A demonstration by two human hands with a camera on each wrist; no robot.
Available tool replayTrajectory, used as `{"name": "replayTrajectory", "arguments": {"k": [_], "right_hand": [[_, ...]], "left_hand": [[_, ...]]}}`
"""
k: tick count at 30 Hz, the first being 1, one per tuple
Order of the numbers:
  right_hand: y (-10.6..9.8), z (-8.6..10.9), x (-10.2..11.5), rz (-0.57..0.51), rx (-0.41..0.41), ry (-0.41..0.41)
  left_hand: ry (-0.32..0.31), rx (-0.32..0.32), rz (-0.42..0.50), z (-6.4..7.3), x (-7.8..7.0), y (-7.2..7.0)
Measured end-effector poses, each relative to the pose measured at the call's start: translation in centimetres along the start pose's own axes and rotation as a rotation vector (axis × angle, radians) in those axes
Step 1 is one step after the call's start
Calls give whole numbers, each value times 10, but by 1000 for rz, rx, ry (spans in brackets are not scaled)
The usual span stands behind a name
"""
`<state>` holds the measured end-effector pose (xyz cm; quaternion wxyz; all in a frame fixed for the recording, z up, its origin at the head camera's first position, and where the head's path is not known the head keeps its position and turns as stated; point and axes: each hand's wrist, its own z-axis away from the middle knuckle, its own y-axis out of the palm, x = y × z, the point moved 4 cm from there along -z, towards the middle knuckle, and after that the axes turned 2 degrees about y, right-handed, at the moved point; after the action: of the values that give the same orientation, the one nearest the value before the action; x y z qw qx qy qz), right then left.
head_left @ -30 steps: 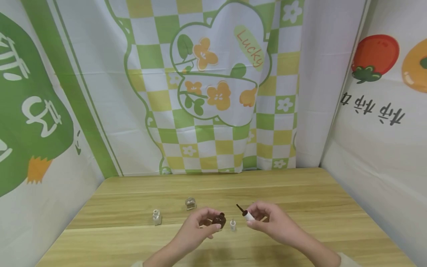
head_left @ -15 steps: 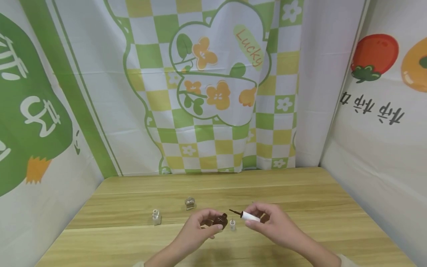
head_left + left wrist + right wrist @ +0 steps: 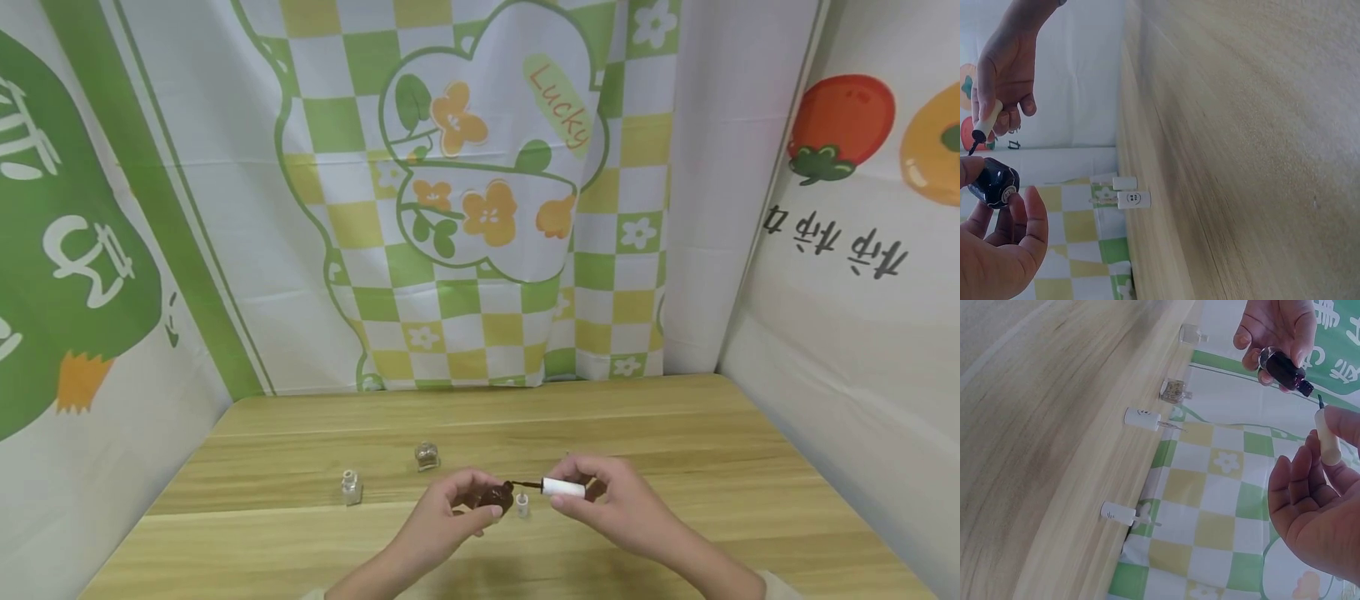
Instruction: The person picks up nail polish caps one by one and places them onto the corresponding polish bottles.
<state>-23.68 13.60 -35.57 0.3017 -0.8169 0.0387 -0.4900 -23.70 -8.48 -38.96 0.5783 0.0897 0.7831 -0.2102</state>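
My left hand (image 3: 450, 510) grips a dark nail polish bottle (image 3: 495, 498), tilted with its uncapped neck toward the right. The thumb lies across its front in the head view. In my right hand (image 3: 618, 504) a white nail polish cap (image 3: 562, 487) is pinched between thumb and fingers, held nearly level. Its dark brush (image 3: 528, 484) points left, the tip at the bottle's mouth. The right wrist view shows the brush close to the dark bottle (image 3: 1282, 367); whether the tip touches the rim I cannot tell. Both hands are above the table.
Beyond the hands, a white brush cap (image 3: 522, 506) stands brush-up on the wooden table (image 3: 262, 550). A second white cap (image 3: 1117, 513) stands farther right. Toward the left are an uncapped clear bottle (image 3: 351, 490) and a glittery bottle (image 3: 427, 457). Printed curtains (image 3: 480, 333) enclose the table.
My right hand has turned the cap from slanting up to nearly level, bringing the brush tip left to the bottle's mouth. The bottle has tilted slightly farther right in my left hand.
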Motion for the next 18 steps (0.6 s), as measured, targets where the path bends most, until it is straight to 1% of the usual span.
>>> {"name": "replayTrajectory", "arguments": {"k": [6,18], "right_hand": [[0,0,-1,15,9,7],[0,0,-1,41,30,7]], "left_hand": [[-3,-1,-14,0,-1,1],[-18,9,-7,0,0,2]]}}
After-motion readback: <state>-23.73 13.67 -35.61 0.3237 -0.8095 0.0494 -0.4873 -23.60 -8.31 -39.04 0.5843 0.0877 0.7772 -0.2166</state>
